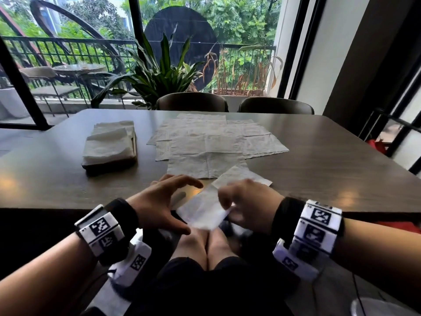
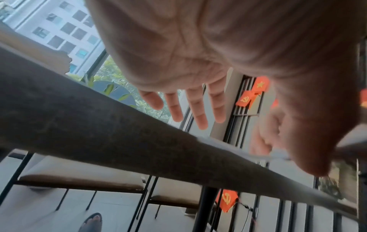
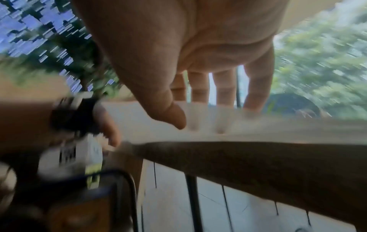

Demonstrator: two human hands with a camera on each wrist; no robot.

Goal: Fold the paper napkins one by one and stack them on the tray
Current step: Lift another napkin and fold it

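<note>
A white paper napkin point(image 1: 202, 209) lies slanted over the table's near edge, one end on the wood, the other hanging past it. My right hand point(image 1: 224, 201) pinches it; in the right wrist view the thumb point(image 3: 174, 116) is in front of the sheet point(image 3: 278, 128) and the fingers show through it. My left hand point(image 1: 190, 207) hovers just left of it, fingers point(image 2: 198, 109) spread and straight, holding nothing. The dark tray point(image 1: 109, 166) at the left carries a stack of folded napkins point(image 1: 109, 142). Several unfolded napkins point(image 1: 211, 142) overlap in the table's middle.
The brown table point(image 1: 330, 160) runs wide to the right. Two chair backs point(image 1: 191, 101) point(image 1: 275, 106) stand at its far side, with a potted plant point(image 1: 159, 71) and a window behind them. My knees are under the near edge.
</note>
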